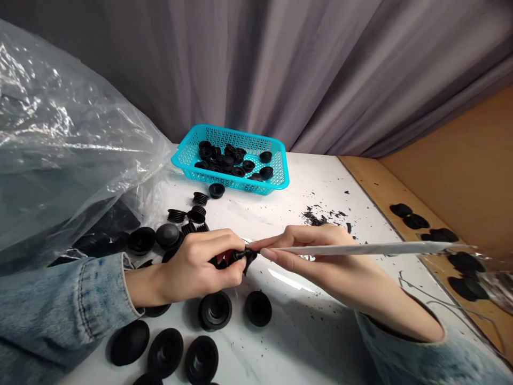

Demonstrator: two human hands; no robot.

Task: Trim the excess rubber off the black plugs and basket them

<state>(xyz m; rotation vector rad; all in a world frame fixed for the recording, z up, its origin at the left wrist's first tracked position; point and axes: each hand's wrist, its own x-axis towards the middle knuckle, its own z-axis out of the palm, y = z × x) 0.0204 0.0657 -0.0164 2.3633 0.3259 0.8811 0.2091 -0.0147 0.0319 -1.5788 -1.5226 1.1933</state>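
My left hand (212,262), fingers closed, grips a small black rubber part (242,256) above the white table. Close to its right side, my right hand (308,251) pinches a long, thin, whitish tool (368,248), whose shaft points off to the right. The tool's tip meets the black part between the two hands; its exact shape is hidden by my fingers. Below my hands lie round black caps, one (258,308) just under the held part and another (215,310) to its left.
A blue basket (282,168) holding several black ribbed plugs stands at the back. A clear plastic bag (80,128) fills the left side. Black scraps (315,216) lie behind my right hand. More black pieces (465,262) rest on the wooden strip at right.
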